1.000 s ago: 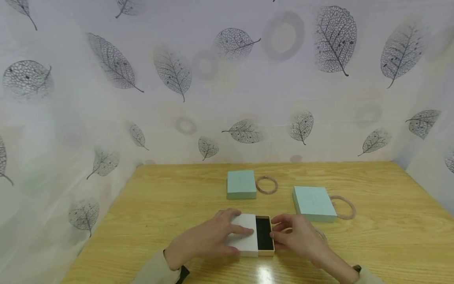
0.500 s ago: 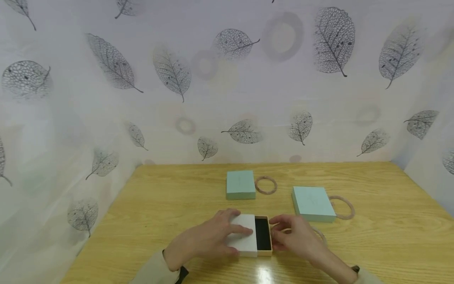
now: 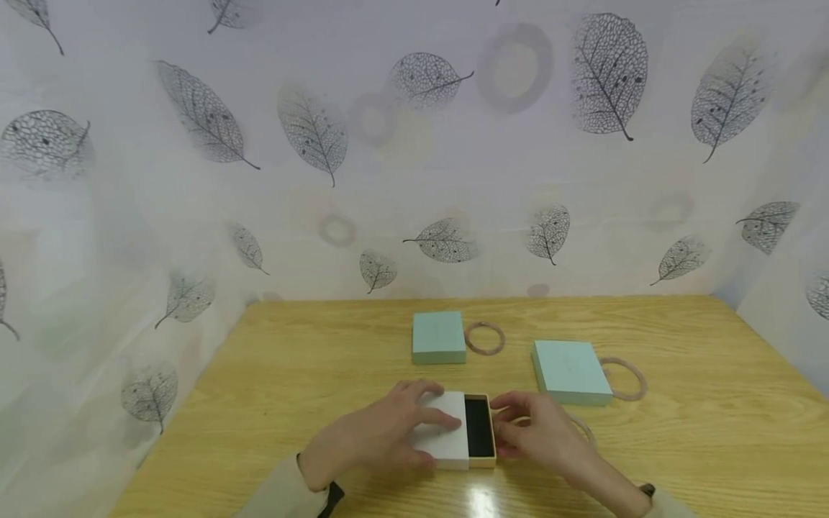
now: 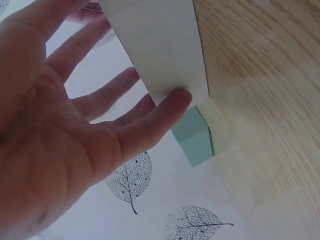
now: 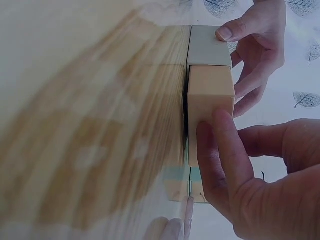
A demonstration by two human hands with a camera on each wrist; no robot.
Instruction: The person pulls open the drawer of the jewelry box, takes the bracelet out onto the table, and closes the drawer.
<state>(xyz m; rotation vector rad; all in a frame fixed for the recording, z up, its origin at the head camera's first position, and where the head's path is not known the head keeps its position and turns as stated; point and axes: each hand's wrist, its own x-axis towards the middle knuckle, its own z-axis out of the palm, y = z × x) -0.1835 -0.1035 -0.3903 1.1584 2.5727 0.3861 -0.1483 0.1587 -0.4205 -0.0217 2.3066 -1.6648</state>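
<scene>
A white box sleeve [image 3: 445, 450] lies at the front of the table with a tan tray [image 3: 491, 432] partly out of its right end; the tray has a black lining [image 3: 479, 428]. My left hand [image 3: 395, 428] spans the sleeve and holds it by its sides, a finger lying on top. In the left wrist view, a fingertip presses the sleeve's side [image 4: 160, 50]. At the tray's outer end, my right hand [image 3: 537, 432] rests bent fingertips against the end wall [image 5: 207, 107]. A pale bangle [image 3: 588, 429] is mostly hidden behind that hand.
Two mint-green boxes, one at the back [image 3: 437, 337] and one at the right [image 3: 570, 368], stand on the wooden table [image 3: 291, 360]. Beside each lies a pinkish bangle, one further back [image 3: 484, 352] and one nearer [image 3: 644, 386]. A leaf-patterned sheet [image 3: 272, 216] hangs around the table.
The tray has slid slightly left into the sleeve, and my right fingertips have moved with it. My left hand keeps its hold on the sleeve.
</scene>
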